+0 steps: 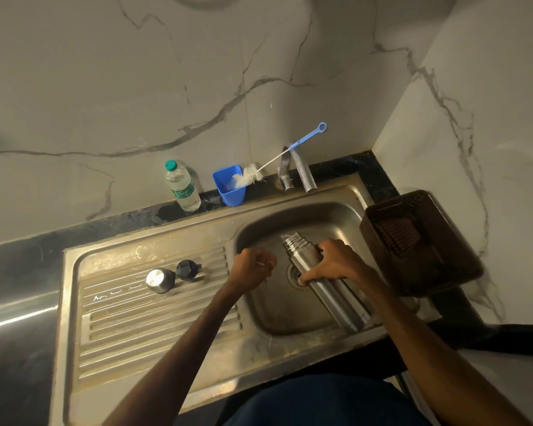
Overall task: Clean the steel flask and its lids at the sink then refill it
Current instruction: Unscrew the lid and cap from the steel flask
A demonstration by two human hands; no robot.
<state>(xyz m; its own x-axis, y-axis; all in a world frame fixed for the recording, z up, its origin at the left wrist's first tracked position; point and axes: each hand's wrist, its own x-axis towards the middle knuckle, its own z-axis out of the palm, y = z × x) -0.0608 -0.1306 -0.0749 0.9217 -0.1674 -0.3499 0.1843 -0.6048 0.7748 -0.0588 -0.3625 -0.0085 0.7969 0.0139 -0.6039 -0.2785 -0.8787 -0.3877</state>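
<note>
The steel flask (302, 256) lies tilted over the sink basin (259, 229), open mouth pointing up and away, base near the front rim. My right hand (330, 262) grips its upper body. To the left of the flask's neck, my left hand (253, 267) hovers over the basin with fingers curled; whether it holds anything I cannot tell. On the ribbed drainboard (154, 327) to the left stand the steel cup lid (160, 280) and the black inner stopper (186, 269), side by side.
A blue cup (231, 189) with a bottle brush (277, 158) leaning out of it stands behind the sink, next to the tap (302, 170). A plastic water bottle (182, 187) stands left of the cup. A dark brown basket (419, 241) sits right of the basin.
</note>
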